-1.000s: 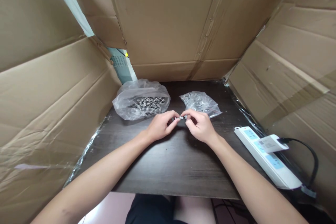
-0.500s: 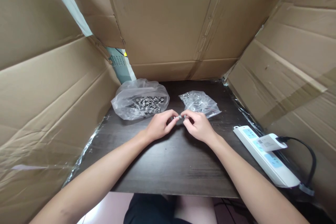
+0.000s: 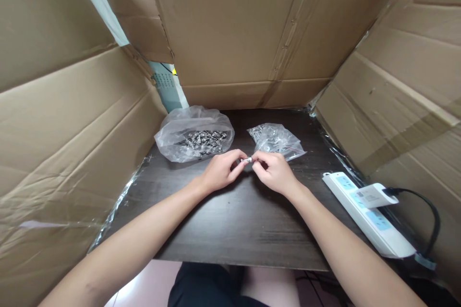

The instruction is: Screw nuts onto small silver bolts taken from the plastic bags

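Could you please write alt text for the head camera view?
Left hand and right hand pinch a small metal part together above a dark table, behind them two clear bags of metal parts.

I see the tabletop [image 3: 230, 220] is dark brown w/ wood grain. Cardboard walls [image 3: 54, 120] are plain tan. Left bag [image 3: 194, 132] is clear plastic w/ grey metal pieces inside; right bag [image 3: 275, 140] also clear. The small part [image 3: 247, 159] betw. my fingers [image 3: 238, 165] is silver. Power strip [image 3: 367, 213] is white w/ light blue sockets, cable [image 3: 428, 211] black.
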`<state>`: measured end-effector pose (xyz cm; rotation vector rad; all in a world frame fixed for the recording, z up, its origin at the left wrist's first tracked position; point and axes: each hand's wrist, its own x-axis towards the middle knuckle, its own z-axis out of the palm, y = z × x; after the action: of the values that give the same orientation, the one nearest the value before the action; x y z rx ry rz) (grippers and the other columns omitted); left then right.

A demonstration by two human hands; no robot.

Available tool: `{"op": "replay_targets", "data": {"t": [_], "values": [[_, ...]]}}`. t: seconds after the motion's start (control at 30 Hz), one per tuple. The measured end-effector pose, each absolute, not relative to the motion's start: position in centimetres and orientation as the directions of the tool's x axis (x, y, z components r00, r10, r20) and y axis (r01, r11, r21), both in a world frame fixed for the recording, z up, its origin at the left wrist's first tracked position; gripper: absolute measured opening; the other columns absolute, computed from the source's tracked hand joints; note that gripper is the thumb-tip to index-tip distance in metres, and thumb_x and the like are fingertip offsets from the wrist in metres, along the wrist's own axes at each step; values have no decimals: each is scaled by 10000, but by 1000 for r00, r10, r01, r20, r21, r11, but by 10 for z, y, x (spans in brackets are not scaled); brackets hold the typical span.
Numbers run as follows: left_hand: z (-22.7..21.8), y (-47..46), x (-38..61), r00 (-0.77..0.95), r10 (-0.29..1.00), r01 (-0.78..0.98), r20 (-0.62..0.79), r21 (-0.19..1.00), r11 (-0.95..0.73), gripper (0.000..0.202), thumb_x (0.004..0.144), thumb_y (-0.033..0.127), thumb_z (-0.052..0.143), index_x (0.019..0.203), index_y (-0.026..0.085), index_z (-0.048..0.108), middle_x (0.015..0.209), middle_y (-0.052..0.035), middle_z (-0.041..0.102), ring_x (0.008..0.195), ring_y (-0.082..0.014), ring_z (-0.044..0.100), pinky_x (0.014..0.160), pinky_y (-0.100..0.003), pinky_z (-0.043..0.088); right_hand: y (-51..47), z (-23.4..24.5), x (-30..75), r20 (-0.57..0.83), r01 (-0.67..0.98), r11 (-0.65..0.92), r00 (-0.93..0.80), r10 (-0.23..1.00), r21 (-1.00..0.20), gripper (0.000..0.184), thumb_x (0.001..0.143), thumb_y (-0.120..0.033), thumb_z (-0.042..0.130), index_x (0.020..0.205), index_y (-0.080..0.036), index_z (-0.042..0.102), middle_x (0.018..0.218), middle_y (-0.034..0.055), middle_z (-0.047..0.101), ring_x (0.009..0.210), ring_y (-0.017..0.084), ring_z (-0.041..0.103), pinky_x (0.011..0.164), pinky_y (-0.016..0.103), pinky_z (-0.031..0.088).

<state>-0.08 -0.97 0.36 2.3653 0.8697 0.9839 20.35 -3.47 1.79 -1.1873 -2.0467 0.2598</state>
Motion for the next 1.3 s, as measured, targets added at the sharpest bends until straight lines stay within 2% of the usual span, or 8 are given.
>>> {"op": "replay_targets", "data": {"t": [0.1, 0.47, 0.6, 0.77, 0.9, 1.0, 1.1, 1.3], "values": [[3, -9, -1, 522, 710, 393, 473, 605, -692, 193, 1024, 327, 518, 1033, 183, 647, 895, -33, 721, 720, -144, 642, 693, -255, 490, -34, 17, 204, 476, 676, 555, -328, 816, -485, 195, 833, -146, 520, 687, -206, 634, 580, -14, 612, 520, 132, 542, 571, 254, 388], [3, -9, 0, 540, 706, 391, 459, 605, -693, 201, 1026, 333, 515, 1032, 181, 647, 914, -36, 726, 719, -140, 640, 686, -254, 485, -36, 21, 205, 554, 618, 586, -275, 785, -523, 187, 865, -161, 515, 911, -198, 693, 587, -36, 582, 493, 118, 506, 571, 243, 412], [3, -9, -1, 559, 694, 388, 454, 596, -703, 207, 1029, 337, 511, 1033, 183, 648, 913, -38, 726, 725, -143, 641, 694, -257, 489, -36, 21, 204, 516, 639, 554, -274, 812, -534, 156, 859, -166, 522, 849, -206, 672, 579, -34, 578, 491, 120, 499, 559, 243, 394], [2, -9, -1, 540, 697, 385, 472, 598, -703, 206, 1031, 339, 511, 1044, 183, 645, 909, -36, 722, 719, -141, 638, 694, -259, 487, -33, 17, 206, 480, 706, 523, -290, 828, -477, 151, 835, -152, 536, 750, -210, 646, 583, -19, 593, 507, 128, 502, 568, 257, 372], [3, -9, -1, 534, 707, 383, 463, 613, -691, 205, 1031, 343, 513, 1039, 186, 644, 899, -33, 727, 714, -140, 639, 690, -256, 488, -35, 19, 205, 483, 676, 517, -263, 835, -525, 183, 829, -151, 545, 937, -208, 681, 628, -25, 587, 541, 137, 526, 595, 262, 414], [3, -9, -1, 534, 708, 370, 462, 624, -688, 203, 1032, 339, 511, 1040, 182, 639, 905, -35, 727, 703, -137, 641, 686, -255, 492, -37, 23, 204, 501, 630, 562, -298, 812, -536, 224, 811, -173, 603, 1024, -202, 668, 780, 8, 625, 596, 140, 530, 601, 270, 441], [2, -9, -1, 530, 710, 358, 464, 637, -683, 195, 1028, 326, 510, 1056, 178, 633, 928, -44, 730, 691, -135, 652, 673, -252, 498, -39, 24, 201, 534, 611, 596, -312, 786, -521, 175, 853, -218, 643, 1025, -201, 667, 883, 39, 650, 646, 145, 550, 619, 283, 459], [1, -8, -1, 510, 725, 368, 463, 645, -670, 189, 1012, 328, 534, 1064, 182, 643, 901, -36, 739, 699, -140, 665, 668, -247, 508, -38, 23, 197, 526, 549, 570, -257, 811, -611, 121, 863, -218, 652, 980, -213, 683, 848, 31, 697, 643, 148, 598, 581, 272, 481]]}}
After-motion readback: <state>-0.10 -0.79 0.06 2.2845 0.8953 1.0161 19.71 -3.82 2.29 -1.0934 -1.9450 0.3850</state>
